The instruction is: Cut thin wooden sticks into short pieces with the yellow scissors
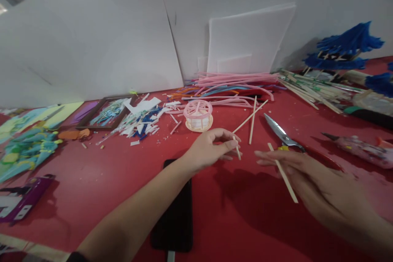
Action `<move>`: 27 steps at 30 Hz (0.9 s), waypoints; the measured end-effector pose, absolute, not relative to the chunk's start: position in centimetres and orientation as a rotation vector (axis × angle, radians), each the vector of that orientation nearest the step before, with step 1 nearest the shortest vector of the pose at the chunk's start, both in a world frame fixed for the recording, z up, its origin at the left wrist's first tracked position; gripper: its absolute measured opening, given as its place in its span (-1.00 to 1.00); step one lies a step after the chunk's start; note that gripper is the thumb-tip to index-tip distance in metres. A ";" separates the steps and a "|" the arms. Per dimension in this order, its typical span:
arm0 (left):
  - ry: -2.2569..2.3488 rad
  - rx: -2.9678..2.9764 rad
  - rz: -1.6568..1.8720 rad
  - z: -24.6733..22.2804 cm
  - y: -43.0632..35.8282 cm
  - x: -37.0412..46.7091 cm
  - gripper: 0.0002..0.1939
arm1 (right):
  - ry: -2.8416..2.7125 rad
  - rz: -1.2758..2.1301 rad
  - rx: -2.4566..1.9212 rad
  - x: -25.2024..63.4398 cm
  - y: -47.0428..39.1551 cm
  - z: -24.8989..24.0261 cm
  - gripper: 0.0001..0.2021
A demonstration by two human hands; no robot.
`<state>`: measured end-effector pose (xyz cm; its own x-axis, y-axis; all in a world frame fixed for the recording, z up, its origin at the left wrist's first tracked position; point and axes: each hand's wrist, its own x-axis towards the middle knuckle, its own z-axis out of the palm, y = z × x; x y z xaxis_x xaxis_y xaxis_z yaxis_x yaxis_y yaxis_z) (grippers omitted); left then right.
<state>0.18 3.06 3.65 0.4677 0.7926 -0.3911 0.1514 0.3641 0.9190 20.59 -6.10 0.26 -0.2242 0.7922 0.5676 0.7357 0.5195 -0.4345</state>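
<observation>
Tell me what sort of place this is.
Probably a craft workspace: scissors and pink strips lie on the red tabletop, and the right hand holds a pale stick.

The sticks (286, 180) look matt wood, the scissor blades (278, 128) glossy metal.

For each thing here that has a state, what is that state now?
Left hand: pinching short stick
Right hand: holding longer stick
Phone: lying flat, cable attached
Scissors: lying flat, blades apparently closed
White sheets: leaning upright
Pink-topped model: standing upright
</observation>
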 end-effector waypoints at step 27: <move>0.864 2.358 0.383 0.9 0.8 0.0 -0.78 | -2.018 0.083 -1.279 19.5 -4.9 -1.2 -0.79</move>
<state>0.00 0.81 0.85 0.7475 0.6612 0.0629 0.4909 -0.6138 0.6182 19.53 -4.88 -1.19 -0.2354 0.8056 0.5437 0.7580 0.5023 -0.4160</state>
